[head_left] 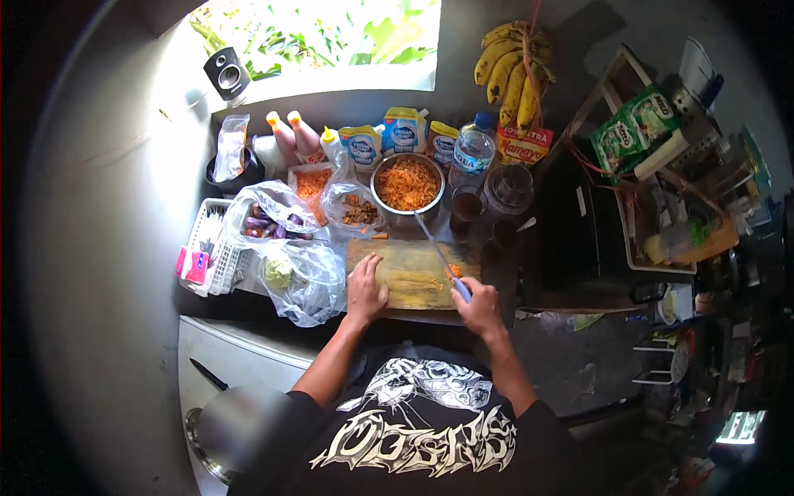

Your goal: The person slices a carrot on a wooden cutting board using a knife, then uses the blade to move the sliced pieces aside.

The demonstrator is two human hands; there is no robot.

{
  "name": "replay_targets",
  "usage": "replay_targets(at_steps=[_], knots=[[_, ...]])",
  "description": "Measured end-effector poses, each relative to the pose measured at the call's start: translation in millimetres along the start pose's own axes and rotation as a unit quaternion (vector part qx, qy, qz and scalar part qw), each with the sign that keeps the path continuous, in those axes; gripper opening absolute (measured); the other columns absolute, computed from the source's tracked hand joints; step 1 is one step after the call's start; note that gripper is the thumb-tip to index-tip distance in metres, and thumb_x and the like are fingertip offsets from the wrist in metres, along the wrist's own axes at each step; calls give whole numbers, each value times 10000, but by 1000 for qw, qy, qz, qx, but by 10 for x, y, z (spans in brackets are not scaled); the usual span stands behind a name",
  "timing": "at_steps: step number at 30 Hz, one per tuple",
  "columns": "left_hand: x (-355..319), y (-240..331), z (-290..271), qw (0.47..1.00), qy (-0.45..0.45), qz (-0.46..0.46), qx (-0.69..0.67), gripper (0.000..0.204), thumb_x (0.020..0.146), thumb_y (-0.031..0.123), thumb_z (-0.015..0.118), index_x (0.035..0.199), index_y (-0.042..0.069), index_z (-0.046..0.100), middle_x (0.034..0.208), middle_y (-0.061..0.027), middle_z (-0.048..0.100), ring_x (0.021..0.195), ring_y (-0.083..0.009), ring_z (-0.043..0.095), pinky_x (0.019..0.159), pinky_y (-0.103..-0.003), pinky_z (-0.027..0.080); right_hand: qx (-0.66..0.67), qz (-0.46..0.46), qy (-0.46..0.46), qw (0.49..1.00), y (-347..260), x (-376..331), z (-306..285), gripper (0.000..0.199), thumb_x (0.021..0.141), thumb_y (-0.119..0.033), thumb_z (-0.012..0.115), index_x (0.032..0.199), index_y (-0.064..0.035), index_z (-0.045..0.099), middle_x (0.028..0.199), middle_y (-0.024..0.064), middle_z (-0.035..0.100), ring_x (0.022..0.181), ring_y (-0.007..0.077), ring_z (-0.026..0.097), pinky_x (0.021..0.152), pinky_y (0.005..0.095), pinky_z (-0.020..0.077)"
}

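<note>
A wooden cutting board (411,269) lies on the dark counter in front of me. My left hand (365,289) rests flat on the board's left end. My right hand (478,307) grips a knife (436,246) by its blue handle, the blade angling up toward a metal bowl (406,185) of shredded orange carrot. A few orange carrot bits (453,272) lie on the board beside the handle.
Clear plastic bags (299,273) with vegetables sit left of the board, next to a white basket (213,248). Sauce bottles, pouches and a water bottle (473,151) line the back. Bananas (511,68) hang above. Glasses (513,186) stand at right, beside a black appliance (579,223).
</note>
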State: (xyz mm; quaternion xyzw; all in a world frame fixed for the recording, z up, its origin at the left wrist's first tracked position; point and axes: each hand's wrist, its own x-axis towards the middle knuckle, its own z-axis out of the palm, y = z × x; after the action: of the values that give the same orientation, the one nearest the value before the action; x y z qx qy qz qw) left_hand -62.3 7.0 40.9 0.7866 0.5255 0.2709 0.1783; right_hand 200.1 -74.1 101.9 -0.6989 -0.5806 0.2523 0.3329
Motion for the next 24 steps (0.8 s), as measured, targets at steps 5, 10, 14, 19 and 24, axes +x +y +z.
replay_targets(at_steps=[5,10,14,19,24], knots=[[488,-221,29,998,60,-2,5,542,746,51,677,1272,40,545,1280,-184,570,1240,-373,520,1047,-459,420,28,-28,16,999,-58,187,-164,276,867,-250,725,1047,-42,719,854,223,714,795,378,721,700,440,562],[746,-447,164,999,-1,-46,19,482,775,82,671,1250,63,588,1226,-176,592,1160,-364,557,1012,-457,448,72,-34,27,996,-199,157,-284,304,878,-250,718,1057,-5,711,870,211,729,783,336,738,709,412,567],[820,-458,335,997,3,-50,63,369,804,142,695,1166,76,668,1150,-175,630,1078,-383,571,957,-456,474,82,0,21,996,-118,20,-286,324,871,-269,722,1058,-4,711,875,217,728,798,341,738,716,406,565],[948,-521,429,996,-5,-47,71,269,826,209,734,1073,107,702,1125,-175,641,1032,-397,576,907,-473,490,70,39,4,997,127,-112,-168,346,856,-296,725,1047,-8,717,890,226,723,830,352,732,728,408,559],[977,-690,478,997,-12,-68,42,225,843,195,732,1041,100,684,1085,-167,654,1015,-392,580,878,-484,490,102,45,-56,992,389,-181,26,359,850,-306,729,1047,-7,716,921,236,718,854,360,725,747,419,554]])
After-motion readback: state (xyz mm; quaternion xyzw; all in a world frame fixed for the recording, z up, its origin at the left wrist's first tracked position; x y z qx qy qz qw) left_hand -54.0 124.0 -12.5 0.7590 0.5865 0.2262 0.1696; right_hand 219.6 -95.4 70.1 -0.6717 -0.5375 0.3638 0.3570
